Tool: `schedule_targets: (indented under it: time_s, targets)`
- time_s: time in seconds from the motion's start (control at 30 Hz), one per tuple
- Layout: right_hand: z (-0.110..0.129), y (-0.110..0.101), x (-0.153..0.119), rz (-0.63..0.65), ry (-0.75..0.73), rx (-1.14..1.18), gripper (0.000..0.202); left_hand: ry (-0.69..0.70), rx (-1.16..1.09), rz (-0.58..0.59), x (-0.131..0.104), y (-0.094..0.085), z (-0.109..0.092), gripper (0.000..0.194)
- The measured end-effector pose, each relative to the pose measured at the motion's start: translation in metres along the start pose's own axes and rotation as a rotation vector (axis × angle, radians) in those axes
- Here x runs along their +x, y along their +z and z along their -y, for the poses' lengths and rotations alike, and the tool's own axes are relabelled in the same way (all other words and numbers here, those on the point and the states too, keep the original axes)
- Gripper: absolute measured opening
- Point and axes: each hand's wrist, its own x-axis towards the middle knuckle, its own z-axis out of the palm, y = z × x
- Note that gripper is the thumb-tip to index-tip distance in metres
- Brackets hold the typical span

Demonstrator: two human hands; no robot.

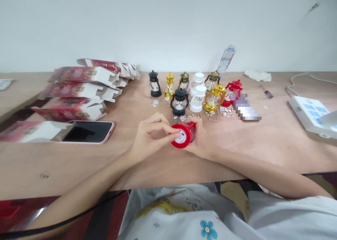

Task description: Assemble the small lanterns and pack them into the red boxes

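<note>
- where is the red lantern (188, 137) held?
- it is held in the right grip (201, 141), closed around its body; its base (182, 140) is turned toward the left grip (151, 134), whose thumb and forefinger are laid on it; whether anything is pinched there cannot be told.
- how might it be handled?
- probably as light and stiff; the clear middle could be fragile, so the rim (181, 146) is best gripped.
</note>
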Motion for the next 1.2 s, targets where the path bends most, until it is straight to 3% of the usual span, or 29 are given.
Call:
schedule_targets:
  time_s: [0.3, 0.7, 1.2]
  targets:
    - [0.0004, -0.0003, 0.0010, -0.015, 0.023, 0.004, 0.065, -0.104, 0.015, -0.029, -0.0007, 0.0023, -0.0038, 0.010]
    - [0.0003, 0.0002, 0.0009, 0.009, -0.002, 0.042, 0.068, -0.283, -0.229, -0.004, -0.0005, 0.0061, -0.0025, 0.013]
    - [-0.0025, 0.0024, 0.0008, -0.028, -0.034, 0.045, 0.068, -0.289, -0.193, -0.028, -0.0008, 0.0058, -0.0020, 0.013]
